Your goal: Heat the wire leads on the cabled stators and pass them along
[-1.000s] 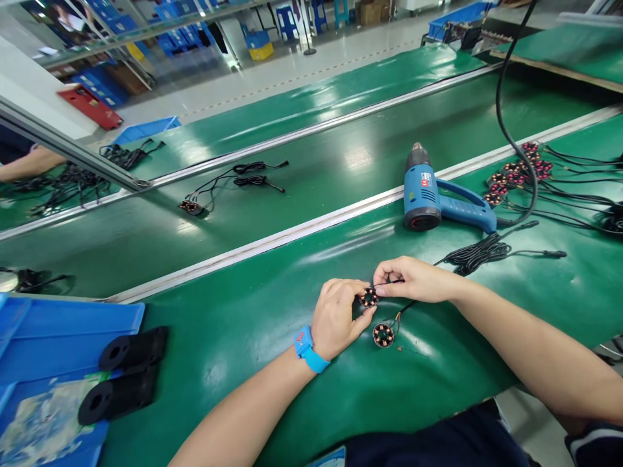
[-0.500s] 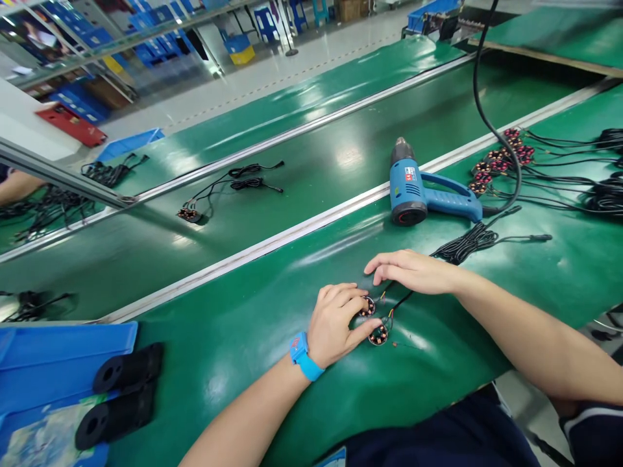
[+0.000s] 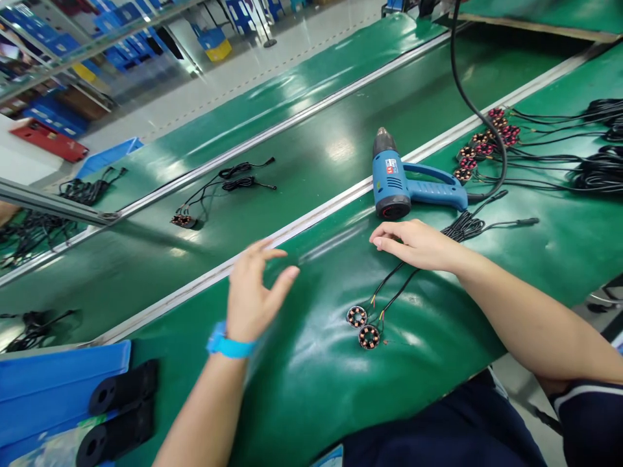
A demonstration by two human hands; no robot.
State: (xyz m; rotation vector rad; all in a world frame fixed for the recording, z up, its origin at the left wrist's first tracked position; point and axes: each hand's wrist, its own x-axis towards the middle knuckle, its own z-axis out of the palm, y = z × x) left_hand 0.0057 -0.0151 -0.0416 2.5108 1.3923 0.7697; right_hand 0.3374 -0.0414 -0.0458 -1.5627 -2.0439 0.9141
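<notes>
My left hand, with a blue wrist strap, is in the air near the white rail, fingers spread and nothing held. Two small motor stators with copper coils lie side by side on the green mat, their black cables running up under my right hand. That hand is loosely bent over the cables, thumb a little apart from the fingers; its palm side is hidden. Just beyond it lies a coiled black cable bundle. A blue heat gun rests on its side behind the right hand.
Several wired stators lie at the right with their cables. Another wired stator sits on the conveyor belt past the white rail. At the left, black cylindrical parts lie by a blue tray. The heat gun's cord hangs down.
My left hand has lifted off the stators and moved left toward the rail, uncovering both. My right hand has shifted slightly, its fingers drawn closer together. The view has turned a little.
</notes>
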